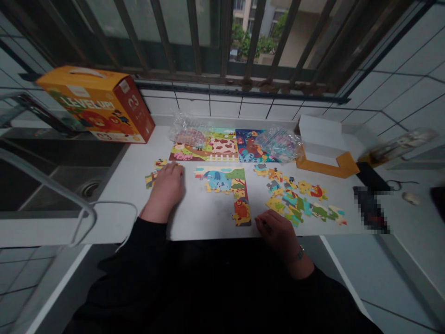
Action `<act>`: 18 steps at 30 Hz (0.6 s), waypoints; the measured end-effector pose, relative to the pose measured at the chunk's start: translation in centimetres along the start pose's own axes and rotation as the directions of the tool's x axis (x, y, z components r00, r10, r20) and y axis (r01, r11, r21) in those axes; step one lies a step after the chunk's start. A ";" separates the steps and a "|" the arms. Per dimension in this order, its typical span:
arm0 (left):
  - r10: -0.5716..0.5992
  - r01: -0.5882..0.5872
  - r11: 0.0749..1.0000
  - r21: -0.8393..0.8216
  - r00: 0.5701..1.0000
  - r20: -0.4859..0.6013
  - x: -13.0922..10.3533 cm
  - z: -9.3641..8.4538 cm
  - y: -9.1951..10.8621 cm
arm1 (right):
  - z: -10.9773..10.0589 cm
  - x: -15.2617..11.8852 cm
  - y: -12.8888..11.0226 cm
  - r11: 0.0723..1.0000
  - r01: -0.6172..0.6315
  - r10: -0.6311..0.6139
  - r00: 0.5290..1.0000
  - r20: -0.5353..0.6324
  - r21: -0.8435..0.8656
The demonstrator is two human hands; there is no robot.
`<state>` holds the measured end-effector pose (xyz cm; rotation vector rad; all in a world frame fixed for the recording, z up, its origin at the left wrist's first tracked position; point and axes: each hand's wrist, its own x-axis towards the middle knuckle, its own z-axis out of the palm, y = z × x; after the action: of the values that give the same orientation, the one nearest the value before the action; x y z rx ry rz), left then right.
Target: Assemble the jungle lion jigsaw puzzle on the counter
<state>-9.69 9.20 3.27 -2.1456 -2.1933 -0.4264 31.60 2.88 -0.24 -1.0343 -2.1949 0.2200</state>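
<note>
My left hand [168, 185] is palm down over a few loose jigsaw puzzle pieces [149, 181] on the left of the white counter. Its fingers are bent together onto a puzzle piece and hide most of it. Between my hands lies a partly joined puzzle [219, 179], with a blue elephant, a green tree and an orange lion down its right side. My right hand [279, 230] rests at the counter's front edge, just right of the lion part, fingers curled closed; nothing shows in them. Beyond it spread several loose and joined pieces [295, 202] in yellow, green and teal.
Behind lie two picture sheets [224, 146], with clear plastic bags of pieces [189, 137] on them. An orange puzzle box [100, 106] stands by the sink [52, 176]. An opened white and orange box [321, 148] sits back right. A white hose [79, 199] loops at left.
</note>
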 end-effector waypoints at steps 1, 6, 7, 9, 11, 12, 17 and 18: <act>-0.002 0.000 0.999 0.038 0.999 0.036 0.3 -0.1 -0.7 | 0.0 0.0 0.0 1.000 0.001 -0.001 1.000 0.001 -0.006; 0.009 -0.022 0.992 0.124 0.995 0.102 -2.2 -1.1 0.1 | 0.0 0.1 -0.2 1.000 -0.009 0.009 1.000 0.019 0.005; -0.008 -0.009 0.990 0.140 0.992 0.125 -3.1 -1.4 0.7 | -0.1 0.1 -0.3 1.000 -0.006 0.006 1.000 0.017 0.005; -0.056 0.026 0.985 0.171 0.984 0.170 -4.8 -2.2 1.7 | -0.1 0.2 -0.3 1.000 0.004 -0.004 1.000 0.011 -0.003; -0.067 0.039 0.991 0.125 0.970 0.232 -6.3 -3.0 2.7 | -0.1 0.2 -0.3 1.000 0.015 -0.015 1.000 0.011 -0.012; -0.038 0.022 0.998 0.063 0.962 0.271 -6.9 -3.3 3.2 | -0.1 0.2 -0.3 1.000 0.019 -0.019 1.000 0.012 -0.017; 0.277 -0.143 0.911 -0.388 0.907 0.317 -9.1 -3.3 6.4 | 0.2 -0.1 -0.1 1.000 0.008 -0.007 1.000 0.027 -0.028; 0.310 -0.158 0.881 -0.446 0.904 0.293 -9.4 -3.0 7.0 | 0.3 -0.2 0.0 1.000 0.002 -0.001 1.000 0.031 -0.030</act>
<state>-2.89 -0.58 5.22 -2.8906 -2.1015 -0.5664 31.48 2.75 -0.53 -1.0521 -2.2328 0.2036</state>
